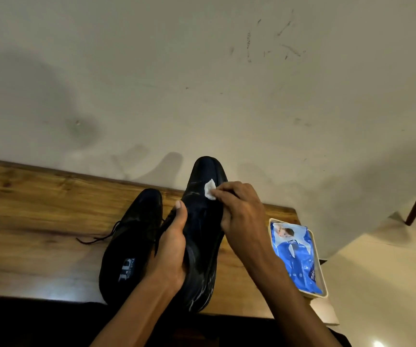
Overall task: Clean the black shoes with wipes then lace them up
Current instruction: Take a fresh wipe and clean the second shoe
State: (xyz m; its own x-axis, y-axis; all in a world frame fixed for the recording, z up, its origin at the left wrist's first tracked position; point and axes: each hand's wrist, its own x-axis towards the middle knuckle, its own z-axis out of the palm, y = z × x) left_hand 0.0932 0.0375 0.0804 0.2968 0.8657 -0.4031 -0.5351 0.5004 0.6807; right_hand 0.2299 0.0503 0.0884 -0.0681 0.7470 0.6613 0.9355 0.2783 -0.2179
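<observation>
Black shoe (203, 221) held tilted over wooden table (26, 209), long axis running away toward wall, gripped at mid-body by left hand (170, 249); right hand (242, 209) pinching wipe (209, 189) against toe end, nearer there; second shoe (131, 244) lying just left, laces loose.

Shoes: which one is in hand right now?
The right-side shoe: left hand grips it, right hand wipes its toe. The other shoe rests untouched on the table.
</observation>
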